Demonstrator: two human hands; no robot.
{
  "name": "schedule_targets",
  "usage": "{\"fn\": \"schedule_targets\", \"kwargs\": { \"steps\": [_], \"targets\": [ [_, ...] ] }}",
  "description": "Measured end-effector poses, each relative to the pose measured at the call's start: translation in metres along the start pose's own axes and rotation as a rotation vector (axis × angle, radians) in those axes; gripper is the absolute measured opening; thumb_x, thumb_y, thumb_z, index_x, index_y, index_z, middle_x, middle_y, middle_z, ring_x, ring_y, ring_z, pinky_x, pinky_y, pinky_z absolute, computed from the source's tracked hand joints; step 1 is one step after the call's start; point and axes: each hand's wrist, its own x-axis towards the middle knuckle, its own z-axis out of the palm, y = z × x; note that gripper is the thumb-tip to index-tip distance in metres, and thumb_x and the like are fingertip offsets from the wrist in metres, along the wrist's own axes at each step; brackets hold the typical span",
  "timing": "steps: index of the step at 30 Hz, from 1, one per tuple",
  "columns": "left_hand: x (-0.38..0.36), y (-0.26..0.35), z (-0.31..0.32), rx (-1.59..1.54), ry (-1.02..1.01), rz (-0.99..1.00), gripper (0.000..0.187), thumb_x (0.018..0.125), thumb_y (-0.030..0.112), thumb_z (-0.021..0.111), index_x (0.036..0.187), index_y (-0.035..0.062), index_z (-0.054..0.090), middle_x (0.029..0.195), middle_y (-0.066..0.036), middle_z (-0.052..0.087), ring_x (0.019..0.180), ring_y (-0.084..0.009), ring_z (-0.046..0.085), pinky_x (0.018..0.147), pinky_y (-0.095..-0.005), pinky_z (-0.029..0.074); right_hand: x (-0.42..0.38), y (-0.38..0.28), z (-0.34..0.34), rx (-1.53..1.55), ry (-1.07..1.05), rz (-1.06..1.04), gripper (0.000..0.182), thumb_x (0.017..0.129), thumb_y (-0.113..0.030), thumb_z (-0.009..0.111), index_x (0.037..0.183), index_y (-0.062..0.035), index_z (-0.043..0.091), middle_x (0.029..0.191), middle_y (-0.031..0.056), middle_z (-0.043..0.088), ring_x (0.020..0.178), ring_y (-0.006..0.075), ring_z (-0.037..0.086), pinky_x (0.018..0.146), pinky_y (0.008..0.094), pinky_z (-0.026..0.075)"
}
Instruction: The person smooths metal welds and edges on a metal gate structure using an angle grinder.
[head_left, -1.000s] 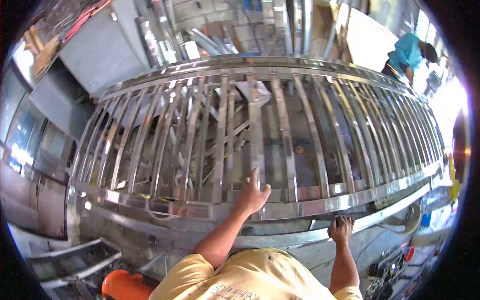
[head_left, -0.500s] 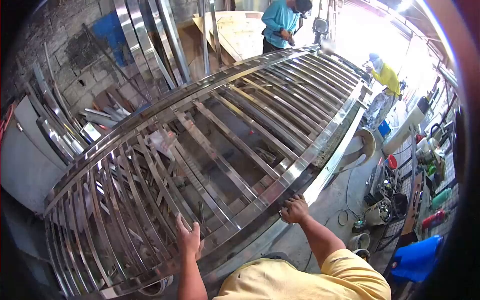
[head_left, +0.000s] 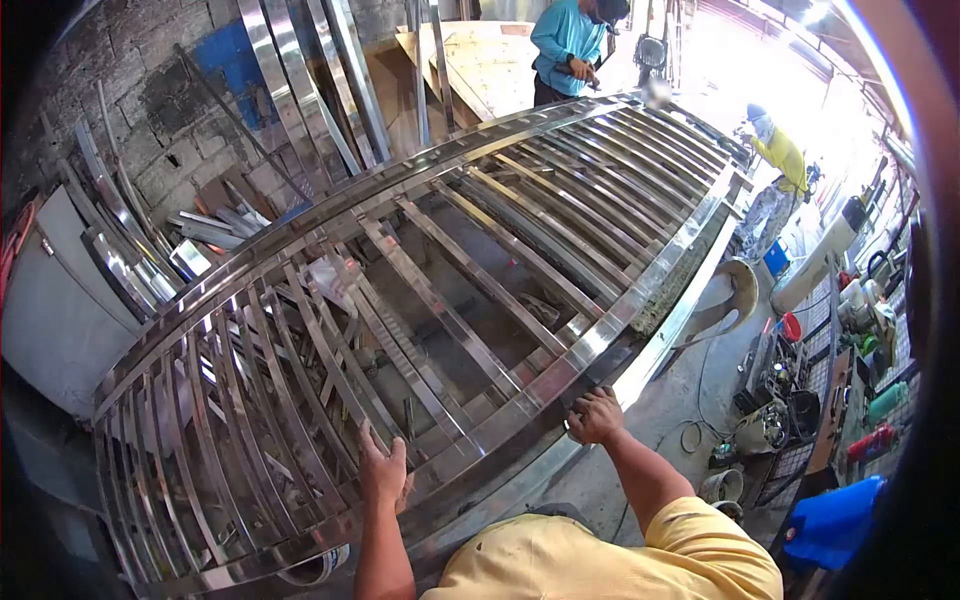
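A large frame of shiny metal bars (head_left: 590,345) stretches across the view, its many slats running between two long rails. My left hand (head_left: 384,472) is at the near rail toward the left, thumb and fingers spread, apparently resting against the metal; its lower fingers are partly hidden. Farther right, my right hand (head_left: 597,415) lies over a long metal bar (head_left: 650,365) along the frame's near side, with its fingers curled around the edge. The fingertips there are out of sight.
Across the frame, a person in a teal shirt (head_left: 565,45) holds a dark tool. Another in yellow (head_left: 785,165) bends at the far right end. Tall metal profiles (head_left: 345,80) lean by the block wall. Buckets, a blue container (head_left: 835,522) and cables lie right.
The view has shifted slightly, so the surroundings sit a little farther right. The person in teal now holds the tool out toward the frame. My hands stay nearly in place.
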Motion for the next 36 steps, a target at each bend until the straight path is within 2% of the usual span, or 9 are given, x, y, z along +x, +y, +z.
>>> {"fn": "schedule_targets", "kwargs": {
  "steps": [10, 12, 18, 22, 24, 25, 28, 31, 36],
  "targets": [
    [-0.009, 0.017, -0.004, -0.07, -0.022, -0.049, 0.073, 0.092, 0.028, 0.06, 0.153, 0.0028, 0.029, 0.148, -0.028, 0.043, 0.136, -0.0429, 0.044, 0.11, -0.047, 0.038, -0.006, 0.003, 0.0, 0.021, -0.044, 0.02, 0.034, 0.079, -0.042, 0.063, 0.09, -0.0117, 0.073, 0.095, 0.008, 0.069, 0.1, 0.0284, 0.058, 0.104, 0.0446, 0.037],
    [-0.005, 0.011, -0.001, 0.051, 0.008, 0.002, 0.073, 0.092, 0.027, 0.061, 0.153, 0.0028, 0.029, 0.151, -0.027, 0.039, 0.137, -0.0428, 0.043, 0.11, -0.0476, 0.038, -0.006, 0.005, 0.006, 0.053, 0.031, 0.005, 0.036, 0.081, -0.045, 0.062, 0.09, -0.0117, 0.072, 0.095, 0.0069, 0.068, 0.101, 0.0276, 0.058, 0.104, 0.0446, 0.037],
    [0.001, -0.001, -0.001, 0.045, 0.01, 0.007, 0.072, 0.092, 0.025, 0.061, 0.153, 0.0029, 0.028, 0.155, -0.026, 0.034, 0.141, -0.0421, 0.038, 0.114, -0.0475, 0.035, -0.004, 0.003, -0.003, 0.006, -0.131, 0.033, 0.037, 0.087, -0.046, 0.056, 0.087, -0.0126, 0.07, 0.091, 0.0061, 0.066, 0.101, 0.0266, 0.057, 0.104, 0.0454, 0.035],
    [-0.013, 0.03, -0.007, 0.072, -0.016, -0.104, 0.069, 0.092, 0.028, 0.061, 0.152, 0.0073, 0.033, 0.146, -0.026, 0.047, 0.133, -0.0446, 0.046, 0.109, -0.0499, 0.038, -0.009, 0.006, 0.001, 0.014, -0.043, 0.017, 0.036, 0.085, -0.046, 0.058, 0.09, -0.0125, 0.071, 0.092, 0.0061, 0.067, 0.101, 0.0273, 0.058, 0.103, 0.0448, 0.036],
    [-0.002, -0.006, 0.002, 0.114, 0.042, 0.032, 0.062, 0.092, 0.032, 0.06, 0.147, 0.0079, 0.042, 0.142, -0.025, 0.051, 0.129, -0.0447, 0.049, 0.105, -0.0509, 0.041, -0.009, 0.012, 0.018, 0.053, 0.062, -0.008, 0.036, 0.084, -0.046, 0.06, 0.09, -0.0122, 0.071, 0.092, 0.0066, 0.067, 0.1, 0.028, 0.058, 0.103, 0.0443, 0.036],
    [-0.003, 0.002, 0.001, 0.162, 0.04, 0.043, 0.061, 0.092, 0.033, 0.06, 0.145, 0.0073, 0.044, 0.142, -0.025, 0.051, 0.129, -0.0445, 0.05, 0.104, -0.0508, 0.042, -0.001, -0.006, -0.018, -0.024, -0.264, 0.103, 0.043, 0.086, -0.047, 0.059, 0.104, -0.0103, 0.074, 0.123, 0.0145, 0.067, 0.119, 0.0288, 0.056, 0.111, 0.0445, 0.033],
    [-0.004, 0.004, -0.001, 0.152, 0.033, 0.054, 0.057, 0.092, 0.035, 0.06, 0.14, 0.0057, 0.05, 0.139, -0.025, 0.053, 0.127, -0.0436, 0.051, 0.104, -0.05, 0.042, -0.003, -0.001, -0.008, 0.025, -0.137, 0.047, 0.039, 0.083, -0.045, 0.06, 0.094, -0.01, 0.073, 0.111, 0.0113, 0.07, 0.111, 0.0291, 0.058, 0.106, 0.0459, 0.035],
    [-0.001, 0.0, 0.002, 0.088, 0.02, 0.068, 0.055, 0.092, 0.033, 0.061, 0.138, 0.0053, 0.051, 0.138, -0.025, 0.053, 0.127, -0.0428, 0.051, 0.105, -0.049, 0.042, -0.002, 0.004, -0.001, 0.05, -0.054, -0.002, 0.031, 0.077, -0.042, 0.063, 0.077, -0.0115, 0.069, 0.082, 0.0089, 0.065, 0.091, 0.0292, 0.056, 0.098, 0.0434, 0.037],
    [0.002, -0.008, 0.002, 0.108, 0.031, 0.076, 0.054, 0.091, 0.033, 0.063, 0.137, 0.0053, 0.052, 0.135, -0.024, 0.054, 0.125, -0.0425, 0.052, 0.104, -0.0486, 0.043, 0.0, -0.002, -0.005, 0.053, -0.037, 0.013, 0.032, 0.076, -0.042, 0.062, 0.076, -0.0103, 0.069, 0.081, 0.0094, 0.064, 0.09, 0.0293, 0.056, 0.095, 0.0429, 0.037]
  ]
}}
